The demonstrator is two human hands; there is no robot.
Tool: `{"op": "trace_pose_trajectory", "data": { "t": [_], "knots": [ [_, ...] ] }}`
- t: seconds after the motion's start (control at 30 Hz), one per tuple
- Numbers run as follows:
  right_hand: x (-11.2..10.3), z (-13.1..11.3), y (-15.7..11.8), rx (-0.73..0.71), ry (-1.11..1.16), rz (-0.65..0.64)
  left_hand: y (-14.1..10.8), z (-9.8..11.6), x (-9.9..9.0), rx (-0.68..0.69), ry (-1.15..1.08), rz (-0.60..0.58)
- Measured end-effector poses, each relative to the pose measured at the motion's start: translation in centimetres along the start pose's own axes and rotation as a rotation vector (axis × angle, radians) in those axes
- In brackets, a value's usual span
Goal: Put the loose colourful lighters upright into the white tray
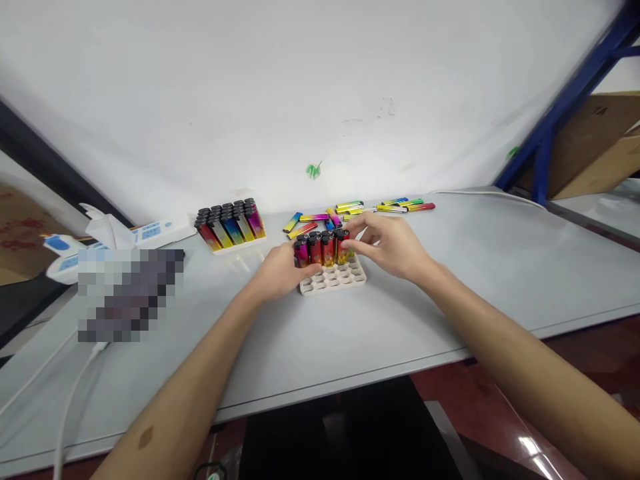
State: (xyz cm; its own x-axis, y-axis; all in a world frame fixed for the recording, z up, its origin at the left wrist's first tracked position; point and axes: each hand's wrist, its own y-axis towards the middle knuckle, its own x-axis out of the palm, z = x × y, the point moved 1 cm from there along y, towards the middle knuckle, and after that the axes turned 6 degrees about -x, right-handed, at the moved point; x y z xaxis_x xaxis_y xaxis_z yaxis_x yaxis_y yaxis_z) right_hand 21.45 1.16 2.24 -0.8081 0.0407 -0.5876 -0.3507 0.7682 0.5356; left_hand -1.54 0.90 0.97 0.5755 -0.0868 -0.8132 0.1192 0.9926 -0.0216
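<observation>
A pale tray (334, 279) with rows of holes lies on the table before me. Black-topped lighters (315, 251) in shiny purple, red and yellow stand upright in its back rows, while the front holes hold nothing. My left hand (280, 272) grips the left end of the tray, its thumb lying across the front of the leftmost lighters; its other fingers are mostly hidden. At the right end of the row, my right hand (393, 245) pinches a red-yellow lighter (343, 247) between thumb and fingers, upright over or in the tray.
Several loose lighters (314, 218) lie behind the tray, with more (406, 205) to the right by the wall. A filled lighter tray (231, 227) stands at back left. Power strips (160, 230), a white cable (75, 387) and a pixelated object (133, 293) occupy the left side.
</observation>
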Motion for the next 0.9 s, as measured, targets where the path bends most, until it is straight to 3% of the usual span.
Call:
{"op": "trace_pose_trajectory", "data": {
  "t": [0.67,0.8,0.9],
  "knots": [
    [0.3,-0.3,-0.1,-0.019,-0.091,-0.034,0.0,0.0,0.0,-0.021,-0.034,-0.010],
    [-0.3,0.3,0.1,-0.008,-0.095,0.095,0.1,-0.2,-0.1,0.004,-0.128,-0.034],
    [-1.1,2.6,0.5,0.103,-0.187,0.266,0.1,-0.5,-0.3,0.016,-0.211,-0.060]
  ]
}}
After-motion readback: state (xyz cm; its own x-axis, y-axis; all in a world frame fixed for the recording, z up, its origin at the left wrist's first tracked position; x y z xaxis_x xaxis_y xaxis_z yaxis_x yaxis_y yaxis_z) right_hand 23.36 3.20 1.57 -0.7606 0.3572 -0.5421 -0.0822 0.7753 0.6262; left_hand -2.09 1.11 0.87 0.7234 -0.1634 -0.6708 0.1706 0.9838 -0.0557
